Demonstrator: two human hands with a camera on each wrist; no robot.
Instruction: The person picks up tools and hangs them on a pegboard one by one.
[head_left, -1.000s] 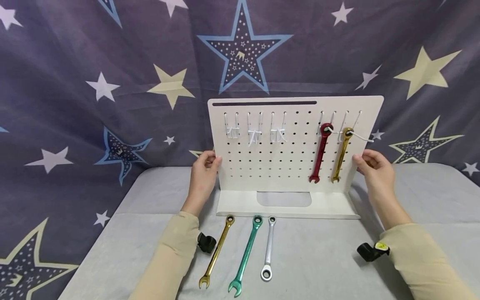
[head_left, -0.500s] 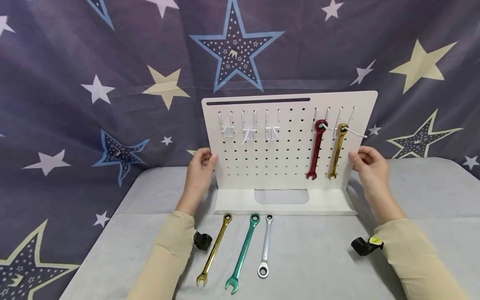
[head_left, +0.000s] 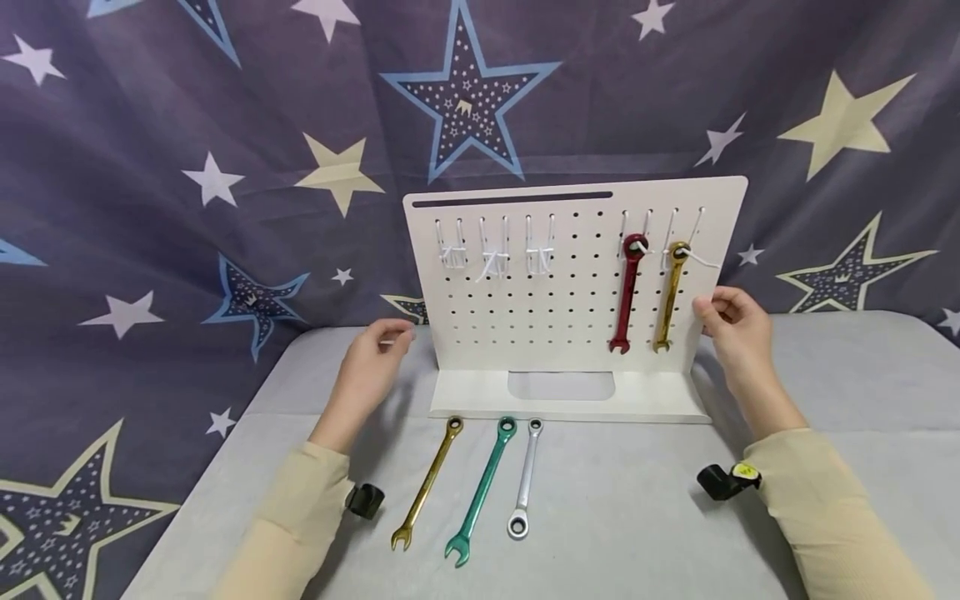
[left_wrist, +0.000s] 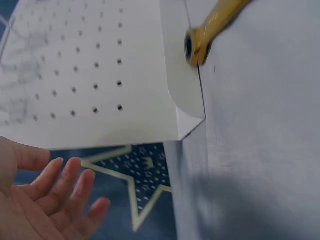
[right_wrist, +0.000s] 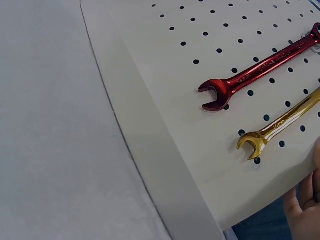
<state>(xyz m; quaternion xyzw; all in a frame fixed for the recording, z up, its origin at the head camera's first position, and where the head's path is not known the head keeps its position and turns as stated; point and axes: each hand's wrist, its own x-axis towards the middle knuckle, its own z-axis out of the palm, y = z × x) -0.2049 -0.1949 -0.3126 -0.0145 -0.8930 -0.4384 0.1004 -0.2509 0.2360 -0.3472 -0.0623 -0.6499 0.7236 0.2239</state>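
A white pegboard stands upright on its base. From its right-hand hooks hang a red wrench and a gold wrench. My right hand pinches the board's right edge, thumb in front and fingers behind. To the left of the board, my left hand is apart from it, its fingers loosely bent and holding nothing; the left wrist view shows the hand beside the board's edge. In front of the base lie a second gold wrench, a green wrench and a silver wrench.
Several white hooks without wrenches stick out on the board's left half. A grey cloth covers the table. Behind it hangs a dark curtain printed with stars. Small black devices sit at both wrists.
My left hand has let go of the pegboard's left edge and moved left and down toward me. My right hand keeps its grip on the right edge. The view has shifted slightly.
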